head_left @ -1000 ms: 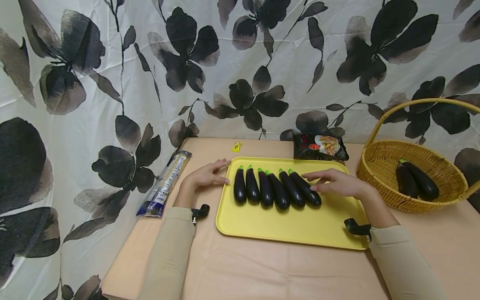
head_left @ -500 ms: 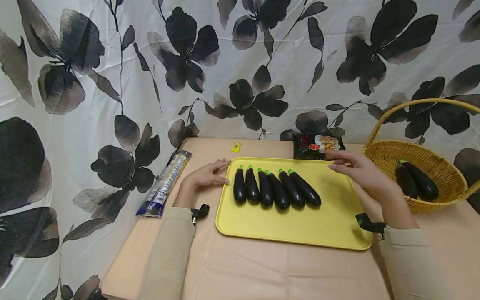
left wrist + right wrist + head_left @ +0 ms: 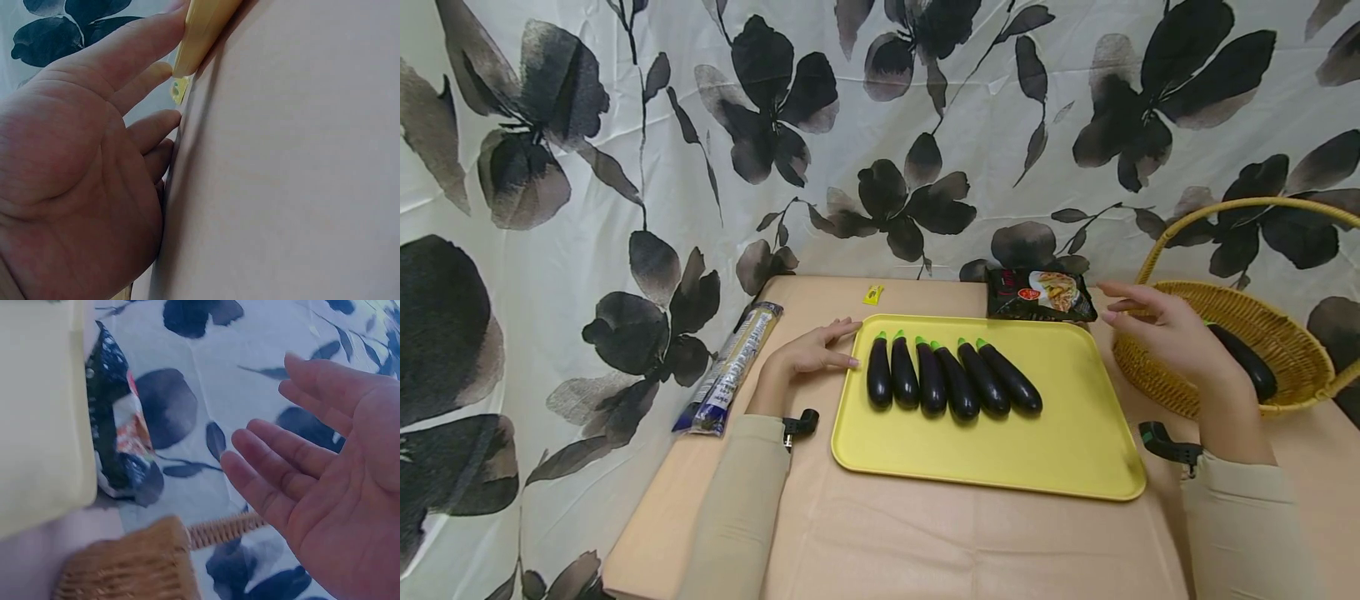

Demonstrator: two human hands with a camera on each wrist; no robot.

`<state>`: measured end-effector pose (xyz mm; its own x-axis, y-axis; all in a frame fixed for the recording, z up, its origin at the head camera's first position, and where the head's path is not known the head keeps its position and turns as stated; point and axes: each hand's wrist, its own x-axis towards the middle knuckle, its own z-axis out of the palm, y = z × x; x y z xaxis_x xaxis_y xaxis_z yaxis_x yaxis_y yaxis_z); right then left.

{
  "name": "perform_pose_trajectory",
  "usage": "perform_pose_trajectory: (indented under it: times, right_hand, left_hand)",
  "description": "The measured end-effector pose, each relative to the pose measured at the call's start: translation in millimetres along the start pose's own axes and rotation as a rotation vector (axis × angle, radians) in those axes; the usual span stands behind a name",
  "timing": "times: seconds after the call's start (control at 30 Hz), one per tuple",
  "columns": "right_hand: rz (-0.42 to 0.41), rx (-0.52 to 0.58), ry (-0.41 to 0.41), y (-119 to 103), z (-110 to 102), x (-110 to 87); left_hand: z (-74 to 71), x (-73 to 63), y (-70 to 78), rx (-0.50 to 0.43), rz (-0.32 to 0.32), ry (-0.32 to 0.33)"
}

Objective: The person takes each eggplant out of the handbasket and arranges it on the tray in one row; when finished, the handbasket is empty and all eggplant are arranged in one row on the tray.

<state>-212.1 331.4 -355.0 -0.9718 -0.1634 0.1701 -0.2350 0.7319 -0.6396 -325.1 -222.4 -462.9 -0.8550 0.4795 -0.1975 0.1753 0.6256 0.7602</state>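
Several dark eggplants [image 3: 958,383] with green tips lie in a row on the yellow tray [image 3: 985,454] in the head view. My left hand [image 3: 808,350] reaches to the tray's left edge, its relaxed fingers touching the rim; the left wrist view has the thumb and a fingertip against that rim [image 3: 203,37]. Raised over the near left side of the wicker basket [image 3: 1307,367], my right hand [image 3: 1187,346] holds nothing, and its fingers [image 3: 259,481] are extended in the right wrist view. An eggplant [image 3: 1247,362] in the basket is partly hidden by this hand.
A black food packet [image 3: 1041,296] lies behind the tray. At the table's left edge is a long blue-and-silver package [image 3: 730,371], and a small yellow sachet [image 3: 873,294] sits at the back. The basket's tall handle [image 3: 1225,204] arches up at the right.
My right hand has moved right, from the rightmost eggplant on the tray across the tray's far corner to above the basket. My left hand and the eggplants have stayed put.
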Motion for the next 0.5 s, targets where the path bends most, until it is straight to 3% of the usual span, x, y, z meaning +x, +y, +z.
perform_pose_trajectory:
  times: [0.27, 0.5]
  right_hand:
    - [0.051, -0.014, 0.101, 17, -19, -10.6]
    - [0.081, -0.070, 0.095, 34, -28, -13.6]
  left_hand:
    - [-1.5, 0.3, -1.4, -0.002, -0.002, 0.001]
    - [-1.9, 0.2, -2.1, -0.020, 0.004, -0.006]
